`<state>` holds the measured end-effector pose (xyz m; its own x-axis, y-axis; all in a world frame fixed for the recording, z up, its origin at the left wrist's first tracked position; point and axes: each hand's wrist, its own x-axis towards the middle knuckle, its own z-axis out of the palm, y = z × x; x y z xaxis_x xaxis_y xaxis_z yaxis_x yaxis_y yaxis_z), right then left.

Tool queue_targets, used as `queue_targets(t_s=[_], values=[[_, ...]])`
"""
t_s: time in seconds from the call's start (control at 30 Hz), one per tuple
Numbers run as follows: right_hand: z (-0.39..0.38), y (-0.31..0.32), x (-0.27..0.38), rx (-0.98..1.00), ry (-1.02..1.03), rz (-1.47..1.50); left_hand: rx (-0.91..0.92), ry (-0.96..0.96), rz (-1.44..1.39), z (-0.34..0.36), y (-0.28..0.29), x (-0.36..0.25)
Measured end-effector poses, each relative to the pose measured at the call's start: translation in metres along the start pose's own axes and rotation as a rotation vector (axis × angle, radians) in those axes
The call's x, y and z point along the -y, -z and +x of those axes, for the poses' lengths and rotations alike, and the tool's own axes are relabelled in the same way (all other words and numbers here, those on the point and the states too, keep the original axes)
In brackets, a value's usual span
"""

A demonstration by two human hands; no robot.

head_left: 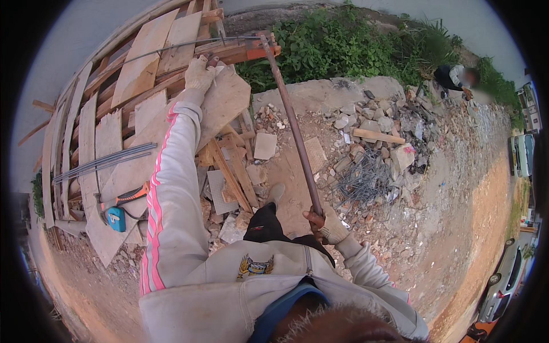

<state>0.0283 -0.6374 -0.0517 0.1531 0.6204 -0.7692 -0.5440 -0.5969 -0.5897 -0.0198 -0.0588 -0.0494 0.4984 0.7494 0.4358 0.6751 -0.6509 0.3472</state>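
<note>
My right hand (329,226), in a knitted glove with bare fingertips, grips the lower end of a long rusty-brown metal bar (293,126). The bar slants up and away, its far end meeting a thin steel rod (189,43) beside an orange-marked timber end (260,52). On the far left, my gloved left hand (200,75) rests over the wooden platform (223,106) with its fingers curled. What lies inside those fingers is hidden; a dark thin rod runs toward them. The upper rod passes just beyond this hand.
On the boards at left lie several steel rods (106,162), a blue tape measure (115,219) and an orange-handled tool (132,195). Broken rubble and a tangle of wire (369,177) cover the ground at right. Another person (454,77) bends down at far right; a car (503,280) stands beyond.
</note>
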Motion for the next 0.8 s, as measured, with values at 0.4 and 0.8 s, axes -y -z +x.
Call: queue_targets(t_s=[0.4,0.8], values=[[-0.034,0.064,0.002,-0.788,0.326,-0.647,0.296,-0.317,0.375,0.148,-0.062,0.088],[0.006,0.086,-0.057,-0.983,0.149,-0.611,0.122,-0.443,0.208,0.173,-0.043,0.123]])
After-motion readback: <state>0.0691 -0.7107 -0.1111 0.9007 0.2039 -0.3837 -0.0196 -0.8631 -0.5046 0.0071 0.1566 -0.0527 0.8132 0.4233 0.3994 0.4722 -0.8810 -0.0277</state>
